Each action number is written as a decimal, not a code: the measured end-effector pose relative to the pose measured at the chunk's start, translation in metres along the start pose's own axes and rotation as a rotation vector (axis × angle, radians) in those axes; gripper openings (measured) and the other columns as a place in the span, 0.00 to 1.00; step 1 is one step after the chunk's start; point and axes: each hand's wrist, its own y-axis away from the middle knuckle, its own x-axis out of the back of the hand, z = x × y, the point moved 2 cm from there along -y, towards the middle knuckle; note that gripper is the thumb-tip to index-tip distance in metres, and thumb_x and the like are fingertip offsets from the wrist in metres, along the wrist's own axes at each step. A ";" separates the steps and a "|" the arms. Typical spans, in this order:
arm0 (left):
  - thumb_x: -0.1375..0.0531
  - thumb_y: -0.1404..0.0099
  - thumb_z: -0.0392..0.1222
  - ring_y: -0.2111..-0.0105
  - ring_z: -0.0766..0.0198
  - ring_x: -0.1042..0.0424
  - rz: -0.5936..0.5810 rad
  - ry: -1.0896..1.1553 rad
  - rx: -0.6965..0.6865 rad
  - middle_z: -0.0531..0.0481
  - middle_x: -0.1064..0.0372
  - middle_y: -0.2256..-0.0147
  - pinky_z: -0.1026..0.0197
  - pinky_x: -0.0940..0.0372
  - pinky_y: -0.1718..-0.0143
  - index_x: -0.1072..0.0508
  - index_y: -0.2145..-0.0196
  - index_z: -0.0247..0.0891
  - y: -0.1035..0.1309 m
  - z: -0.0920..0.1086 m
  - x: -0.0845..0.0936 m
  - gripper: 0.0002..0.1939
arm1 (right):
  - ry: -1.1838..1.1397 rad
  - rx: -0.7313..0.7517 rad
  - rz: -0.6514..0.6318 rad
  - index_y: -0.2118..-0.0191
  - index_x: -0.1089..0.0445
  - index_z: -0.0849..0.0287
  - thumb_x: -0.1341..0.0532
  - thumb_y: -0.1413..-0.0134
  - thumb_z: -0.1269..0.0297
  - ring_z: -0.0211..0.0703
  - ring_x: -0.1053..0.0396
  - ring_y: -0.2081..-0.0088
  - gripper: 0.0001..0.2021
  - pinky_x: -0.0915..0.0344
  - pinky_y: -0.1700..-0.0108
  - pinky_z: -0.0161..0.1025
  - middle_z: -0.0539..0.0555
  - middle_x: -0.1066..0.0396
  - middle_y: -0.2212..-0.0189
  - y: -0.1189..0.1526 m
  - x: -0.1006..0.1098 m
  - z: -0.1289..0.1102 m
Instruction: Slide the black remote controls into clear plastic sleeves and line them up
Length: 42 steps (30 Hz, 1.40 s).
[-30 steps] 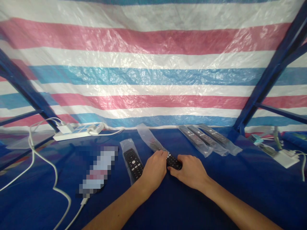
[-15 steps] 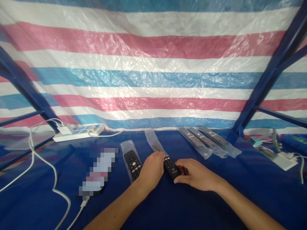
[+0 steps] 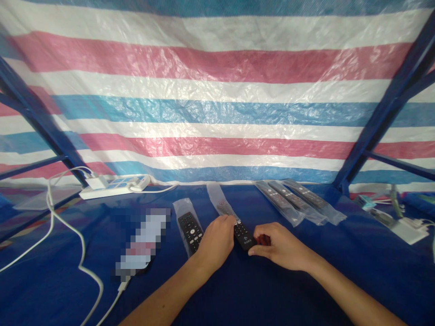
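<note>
A black remote control (image 3: 243, 236) lies slantwise in front of me, its upper part inside a clear plastic sleeve (image 3: 217, 197) and its lower part bare. My left hand (image 3: 217, 240) is closed, pinching the sleeve's near edge over the remote. At the remote's lower right corner, my right hand (image 3: 277, 244) has thumb and curled fingers about the end; its inner fingers are partly hidden. Left of my left hand rests another bagged remote (image 3: 190, 230), partly covered by that hand. Several bagged remotes, such as this one (image 3: 277, 199), lie side by side at the back right.
A blurred-out phone-like device (image 3: 144, 240) with a white cable (image 3: 113, 301) lies on the blue table (image 3: 272, 294). Behind it sits a white power strip (image 3: 115, 188). A white box-shaped item (image 3: 409, 230) and small clutter are at right. Blue frame bars and a striped sheet (image 3: 217, 108) stand behind.
The bare part of the remote looks slightly shorter below the sleeve edge. My right hand's fingers have shifted a little along its end. The whole view has drifted slightly.
</note>
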 end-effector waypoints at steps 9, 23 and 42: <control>0.55 0.33 0.30 0.61 0.58 0.29 0.015 0.010 -0.009 0.45 0.28 0.64 0.58 0.37 0.58 0.30 0.65 0.35 0.005 0.004 0.003 0.14 | 0.007 -0.012 0.090 0.80 0.36 0.59 0.35 0.54 0.52 0.32 0.44 0.79 0.17 0.53 0.77 0.31 0.44 0.39 0.83 -0.002 -0.006 0.000; 0.55 0.34 0.31 0.63 0.63 0.29 -0.006 0.254 -0.199 0.49 0.29 0.64 0.62 0.37 0.58 0.31 0.66 0.38 0.025 0.032 -0.010 0.14 | 0.255 -0.184 0.249 0.81 0.36 0.58 0.40 0.50 0.64 0.33 0.41 0.78 0.12 0.53 0.74 0.33 0.46 0.35 0.82 -0.015 -0.014 0.001; 0.48 0.36 0.36 0.65 0.60 0.26 0.009 0.024 -0.314 0.48 0.26 0.64 0.61 0.30 0.65 0.31 0.52 0.39 0.061 0.027 -0.018 0.15 | 0.497 -0.239 0.219 0.68 0.27 0.61 0.47 0.50 0.37 0.53 0.28 0.64 0.28 0.37 0.63 0.42 0.60 0.26 0.67 -0.024 -0.002 -0.034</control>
